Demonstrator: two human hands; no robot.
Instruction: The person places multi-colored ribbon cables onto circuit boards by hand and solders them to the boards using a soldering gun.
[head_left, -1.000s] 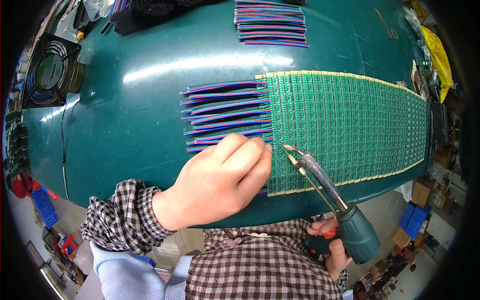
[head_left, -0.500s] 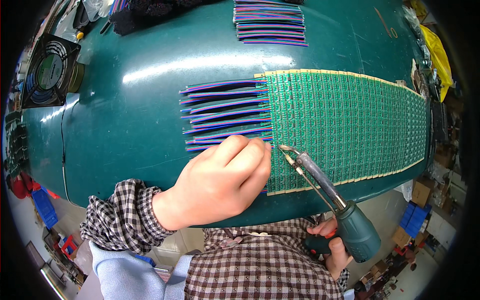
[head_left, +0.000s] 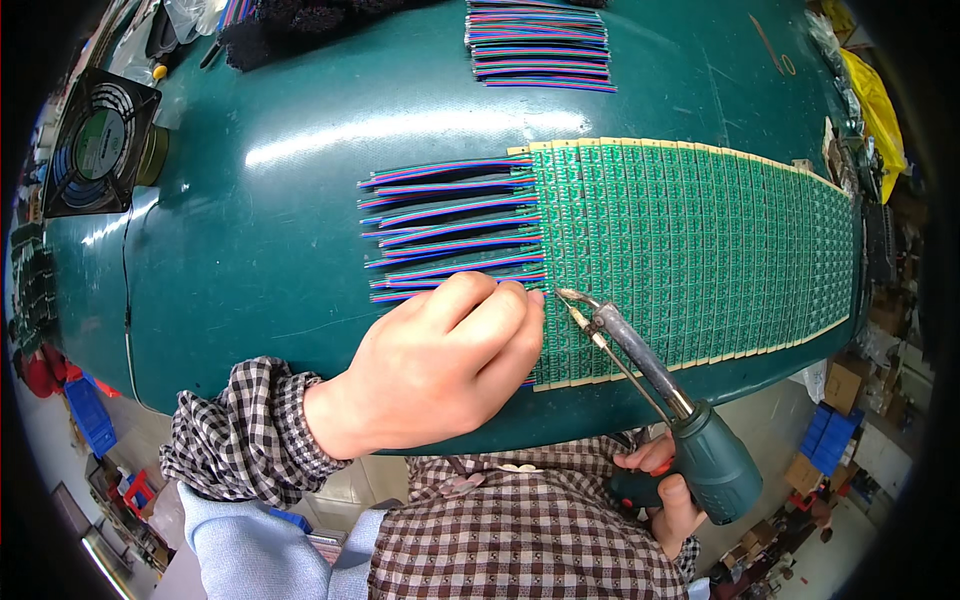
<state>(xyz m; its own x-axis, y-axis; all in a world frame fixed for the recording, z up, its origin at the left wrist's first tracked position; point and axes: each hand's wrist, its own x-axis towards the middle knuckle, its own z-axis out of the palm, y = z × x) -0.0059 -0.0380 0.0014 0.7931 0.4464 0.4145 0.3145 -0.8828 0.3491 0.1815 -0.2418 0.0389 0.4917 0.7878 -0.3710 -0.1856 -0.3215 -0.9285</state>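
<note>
Rows of green circuit boards (head_left: 700, 250) with cream edge strips lie side by side on the table. Multicoloured ribbon wires (head_left: 455, 215) stick out leftward from the leftmost board strip. At that strip's edge, my left hand (head_left: 440, 360) is closed in a pinch, with fingertips on a ribbon wire (head_left: 400, 296) that is mostly hidden under the hand. My right hand (head_left: 665, 495) grips the dark green handle of a soldering iron (head_left: 650, 365). The iron's tip, with a thin feed tube beside it, meets the leftmost boards just right of my left fingertips.
A stack of ribbon wires (head_left: 540, 45) lies at the far middle, beside a dark wire bundle (head_left: 290, 30). A black fan (head_left: 100, 145) stands at the left, its cable running down the table edge. A yellow bag (head_left: 875, 120) hangs at the far right.
Almost nothing differs. The iron's tip and my left fingertips have shifted very slightly at the board edge.
</note>
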